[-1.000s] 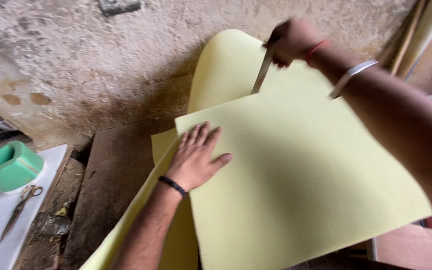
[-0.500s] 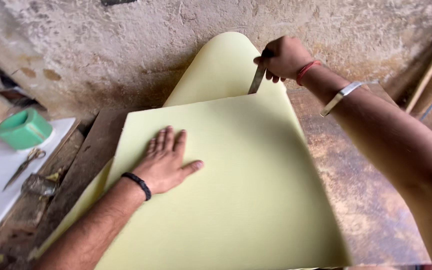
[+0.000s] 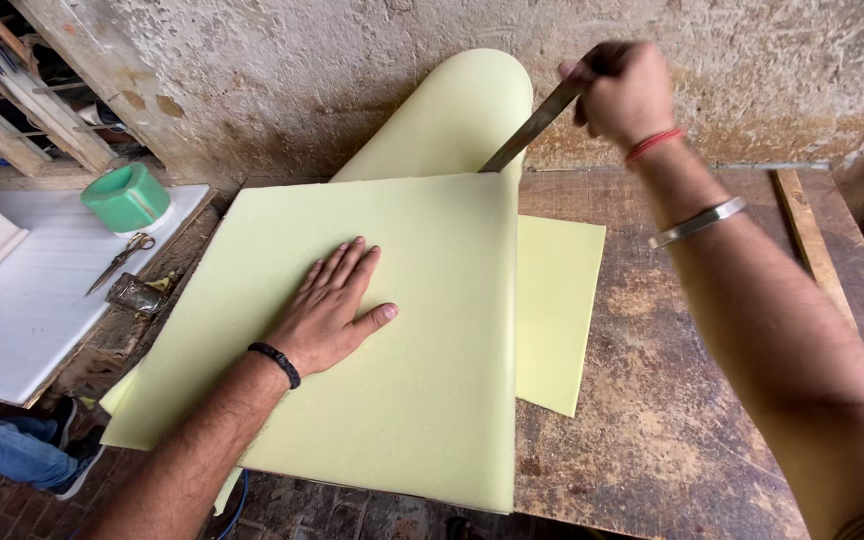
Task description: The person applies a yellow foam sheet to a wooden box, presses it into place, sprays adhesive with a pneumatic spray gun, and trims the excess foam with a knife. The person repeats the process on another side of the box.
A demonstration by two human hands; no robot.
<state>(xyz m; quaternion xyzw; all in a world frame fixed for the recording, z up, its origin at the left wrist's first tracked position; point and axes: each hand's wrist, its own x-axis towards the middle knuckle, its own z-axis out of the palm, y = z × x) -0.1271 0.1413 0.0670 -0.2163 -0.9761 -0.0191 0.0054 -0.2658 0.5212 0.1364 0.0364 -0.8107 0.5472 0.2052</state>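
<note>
A large pale yellow foam sheet (image 3: pixel 422 360) lies on a worn wooden table (image 3: pixel 672 400), its far part curling up against the wall. My left hand (image 3: pixel 332 305) presses flat on the sheet's middle, fingers spread, a black band at the wrist. My right hand (image 3: pixel 622 90) grips a long metal blade (image 3: pixel 532 128) whose tip meets the sheet's far edge at the fold. A red thread and a metal bangle circle my right forearm. Another yellow sheet (image 3: pixel 557 310) lies underneath, sticking out to the right.
To the left, a white board (image 3: pixel 42 300) carries scissors (image 3: pixel 117 262) and a green tape dispenser (image 3: pixel 127 197); a small glass jar (image 3: pixel 135 295) lies beside it. A wooden strip (image 3: pixel 807 235) rests at the right. Someone's blue-trousered leg and shoe (image 3: pixel 22 455) are at lower left.
The sheet now lies squarer and further left in view. My right hand with the blade has lifted slightly toward the wall; my left hand stays pressed on the foam.
</note>
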